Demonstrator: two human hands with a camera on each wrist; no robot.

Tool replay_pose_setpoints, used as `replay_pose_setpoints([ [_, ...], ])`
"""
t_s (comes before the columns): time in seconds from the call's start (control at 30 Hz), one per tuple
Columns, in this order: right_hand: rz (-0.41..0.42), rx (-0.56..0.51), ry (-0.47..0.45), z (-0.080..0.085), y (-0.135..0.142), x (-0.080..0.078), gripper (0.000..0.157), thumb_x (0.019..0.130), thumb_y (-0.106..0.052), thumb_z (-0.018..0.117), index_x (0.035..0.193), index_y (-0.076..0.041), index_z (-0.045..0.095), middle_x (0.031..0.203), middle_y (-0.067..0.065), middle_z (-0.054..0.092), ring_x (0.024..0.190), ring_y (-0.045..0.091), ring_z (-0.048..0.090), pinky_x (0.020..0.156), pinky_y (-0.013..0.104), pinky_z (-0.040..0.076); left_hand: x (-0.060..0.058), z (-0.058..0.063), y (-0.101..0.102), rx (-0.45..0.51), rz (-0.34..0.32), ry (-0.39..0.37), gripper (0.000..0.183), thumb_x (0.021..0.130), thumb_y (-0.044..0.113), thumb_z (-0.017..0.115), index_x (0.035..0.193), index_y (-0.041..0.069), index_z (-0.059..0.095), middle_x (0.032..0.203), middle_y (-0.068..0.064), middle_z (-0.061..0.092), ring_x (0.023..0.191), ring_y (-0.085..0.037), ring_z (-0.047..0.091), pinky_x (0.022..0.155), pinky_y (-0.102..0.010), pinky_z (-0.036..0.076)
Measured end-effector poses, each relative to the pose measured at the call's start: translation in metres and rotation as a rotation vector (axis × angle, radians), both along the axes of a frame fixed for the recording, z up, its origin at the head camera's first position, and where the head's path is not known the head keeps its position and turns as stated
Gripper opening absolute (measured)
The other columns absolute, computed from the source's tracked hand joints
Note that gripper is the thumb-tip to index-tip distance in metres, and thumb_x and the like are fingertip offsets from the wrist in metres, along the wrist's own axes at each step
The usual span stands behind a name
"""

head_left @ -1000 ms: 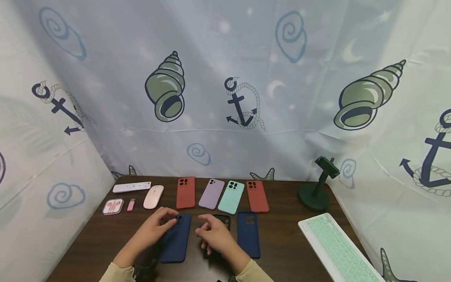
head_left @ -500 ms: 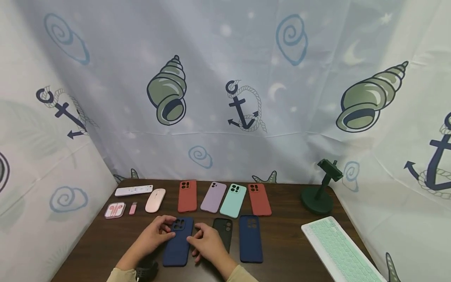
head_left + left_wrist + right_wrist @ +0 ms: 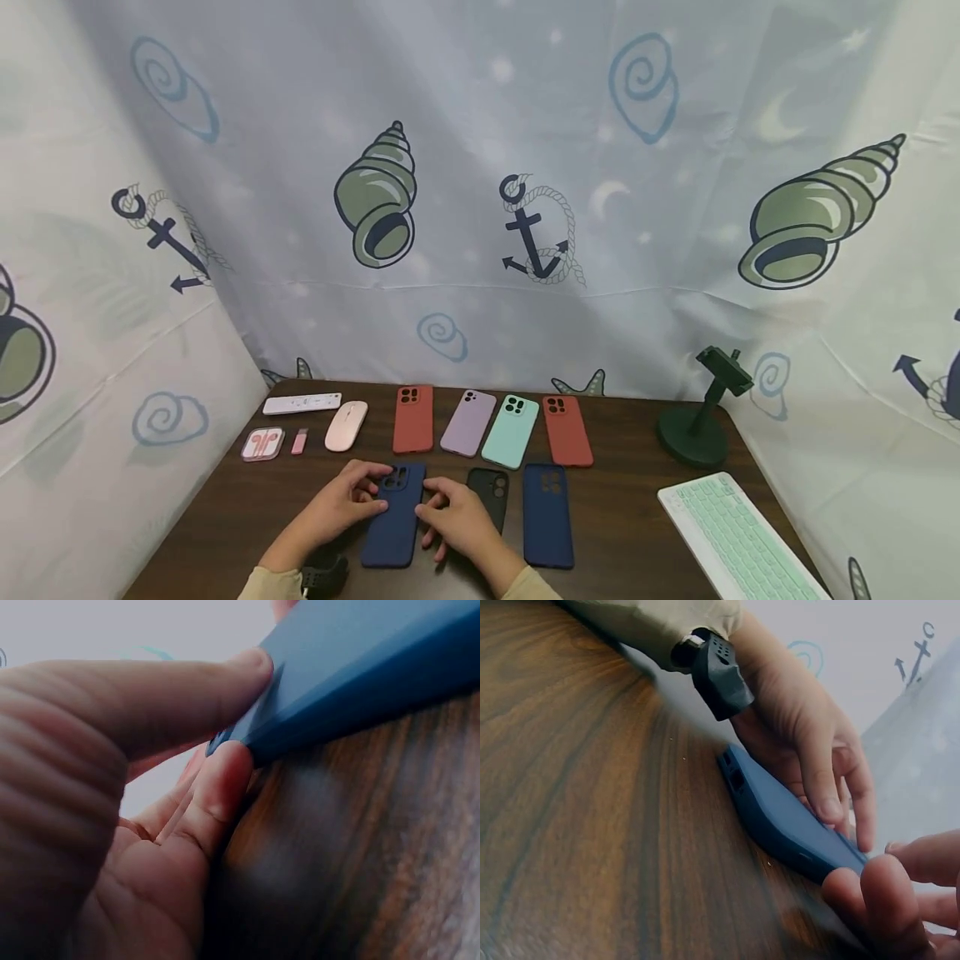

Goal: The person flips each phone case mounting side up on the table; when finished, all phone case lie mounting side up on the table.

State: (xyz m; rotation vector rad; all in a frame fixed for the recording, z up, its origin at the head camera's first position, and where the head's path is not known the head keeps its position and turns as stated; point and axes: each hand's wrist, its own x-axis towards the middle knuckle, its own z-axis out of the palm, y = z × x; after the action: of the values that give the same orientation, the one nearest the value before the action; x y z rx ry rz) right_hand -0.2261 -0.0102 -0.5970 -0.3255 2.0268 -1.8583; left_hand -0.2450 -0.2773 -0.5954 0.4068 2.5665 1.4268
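A dark blue phone case (image 3: 393, 527), camera cutouts facing up, lies before me between both hands. My left hand (image 3: 330, 508) pinches its left edge, the thumb on its upper face. In the left wrist view, a fingertip presses the side of the blue phone case (image 3: 352, 667). My right hand (image 3: 461, 517) holds the right edge near the camera end with thumb and index finger. Several right fingertips meet the blue phone case (image 3: 780, 817) in the right wrist view. Beside the right hand lies a black phone case (image 3: 491, 492), partly hidden by that hand, then another blue phone case (image 3: 547, 525).
Behind stand out a red case (image 3: 413, 421), a lilac case (image 3: 468, 423), a mint case (image 3: 512, 432) and a second red case (image 3: 568, 432). Left are a mouse (image 3: 347, 427), remote (image 3: 302, 404) and earphone box (image 3: 262, 444). Right are a green stand (image 3: 693, 437) and keyboard (image 3: 735, 529).
My right hand has moved left from over the black case to the right edge of the blue case. The left hand stays at the left edge. The head view has shifted slightly.
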Motion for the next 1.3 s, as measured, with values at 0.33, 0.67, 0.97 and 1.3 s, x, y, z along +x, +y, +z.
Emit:
replay_pose_setpoints([
  [0.33, 0.021, 0.01, 0.02, 0.001, 0.011, -0.001, 0.056, 0.092, -0.029, 0.076, 0.144, -0.022, 0.055, 0.09, 0.005, 0.069, 0.057, 0.024, 0.069, 0.039, 0.042, 0.051, -0.004, -0.005, 0.009, -0.018, -0.01, -0.025, 0.053, 0.091, 0.031, 0.076, 0.14, 0.019, 0.06, 0.126, -0.013, 0.048, 0.107, -0.02, 0.056, 0.083, -0.022, 0.051],
  [0.67, 0.064, 0.019, 0.064, 0.001, 0.006, -0.005, 0.063, 0.089, -0.04, 0.077, 0.146, -0.04, 0.05, 0.091, 0.006, 0.071, 0.059, 0.025, 0.069, 0.039, 0.043, 0.051, -0.006, 0.0, 0.009, -0.008, -0.021, 0.019, 0.057, 0.091, 0.031, 0.077, 0.142, 0.014, 0.057, 0.128, -0.014, 0.04, 0.105, -0.023, 0.053, 0.083, -0.022, 0.05],
  [0.97, 0.094, 0.033, 0.105, 0.002, 0.005, -0.002, 0.068, 0.09, -0.044, 0.075, 0.15, -0.045, 0.043, 0.094, 0.006, 0.071, 0.063, 0.029, 0.071, 0.039, 0.044, 0.051, -0.003, 0.0, 0.013, 0.006, 0.02, 0.006, 0.065, 0.094, 0.038, 0.072, 0.151, 0.026, 0.042, 0.139, -0.011, 0.042, 0.107, -0.022, 0.055, 0.083, -0.024, 0.05],
  [1.3, 0.144, 0.05, 0.163, 0.005, 0.002, 0.003, 0.069, 0.092, -0.045, 0.072, 0.152, -0.05, 0.037, 0.094, 0.003, 0.07, 0.057, 0.024, 0.068, 0.039, 0.043, 0.051, 0.007, 0.003, 0.026, -0.02, 0.013, 0.051, 0.065, 0.099, 0.036, 0.066, 0.155, 0.037, 0.034, 0.134, -0.012, 0.039, 0.105, -0.022, 0.052, 0.08, -0.028, 0.047],
])
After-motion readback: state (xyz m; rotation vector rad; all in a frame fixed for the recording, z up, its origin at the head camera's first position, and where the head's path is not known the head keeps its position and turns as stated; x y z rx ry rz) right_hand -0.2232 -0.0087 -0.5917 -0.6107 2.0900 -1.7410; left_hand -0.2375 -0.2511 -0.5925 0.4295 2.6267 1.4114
